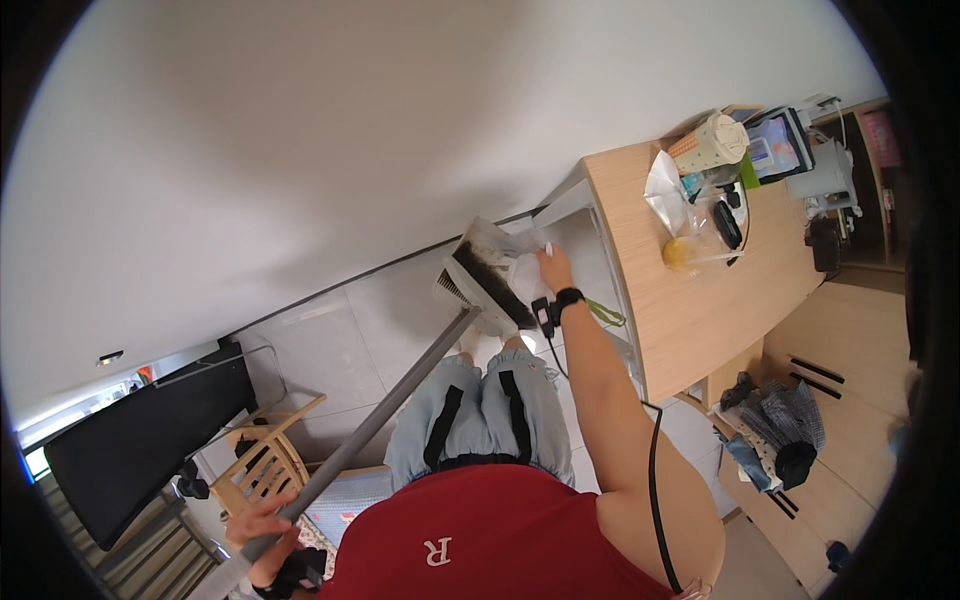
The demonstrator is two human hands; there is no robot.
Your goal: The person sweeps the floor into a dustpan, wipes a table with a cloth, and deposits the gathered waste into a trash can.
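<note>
My left hand (266, 529) is wrapped around the grey pole (390, 405) of a long-handled dustpan or broom, low at the left. The pole runs up to a grey-white head (480, 300) by the wall, where dark bristles (491, 285) and dust show. Right of the bristles, my right hand (553, 266) grips a small white object, with a whitish translucent piece (526, 277) beside it; what exactly it holds is unclear. Each wrist wears a black strap with a small device.
A wooden desk (637, 330) stands at the right, bearing a patterned cup (709, 146), a plastic drink cup (686, 253) and a black case (726, 223). Clothes (776, 427) are heaped on a chair. A white wall rises ahead. A wooden chair (262, 465) stands at the lower left.
</note>
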